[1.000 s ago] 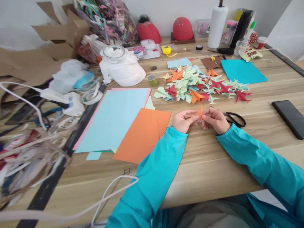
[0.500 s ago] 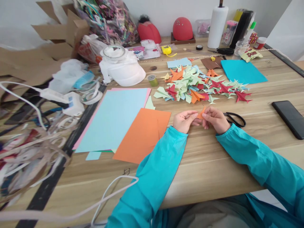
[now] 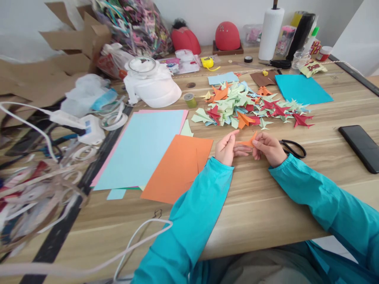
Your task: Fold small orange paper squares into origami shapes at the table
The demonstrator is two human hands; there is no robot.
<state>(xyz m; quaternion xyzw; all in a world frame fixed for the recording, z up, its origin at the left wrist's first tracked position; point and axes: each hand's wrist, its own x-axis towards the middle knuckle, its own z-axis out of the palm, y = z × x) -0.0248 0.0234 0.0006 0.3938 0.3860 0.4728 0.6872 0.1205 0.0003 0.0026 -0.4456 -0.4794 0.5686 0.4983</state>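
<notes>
Between thumb and fingers, my right hand [image 3: 269,148] pinches a small folded orange paper figure [image 3: 248,142]. My left hand [image 3: 227,148] is open beside it, thumb lifted and fingers stretched out under the figure's left tip. Just beyond both hands lies a heap of folded paper figures [image 3: 237,98] in pale green, red, orange and blue. Black-handled scissors [image 3: 293,148] rest by my right hand, their blades hidden behind it. An orange paper sheet [image 3: 174,169] lies left of my left sleeve, partly over a light blue sheet [image 3: 142,146].
A phone [image 3: 361,148] lies at the right, with turquoise paper [image 3: 303,88] farther back. A spool [image 3: 190,100] stands near a white cloth-covered object [image 3: 154,85]. Cables, tape rolls [image 3: 114,120] and cardboard [image 3: 26,81] crowd the left. A white cable [image 3: 142,232] loops near my left sleeve.
My left thumb and fingers have let go of the orange paper figure and spread apart, showing its left tip. My right hand keeps its pinch in the same place.
</notes>
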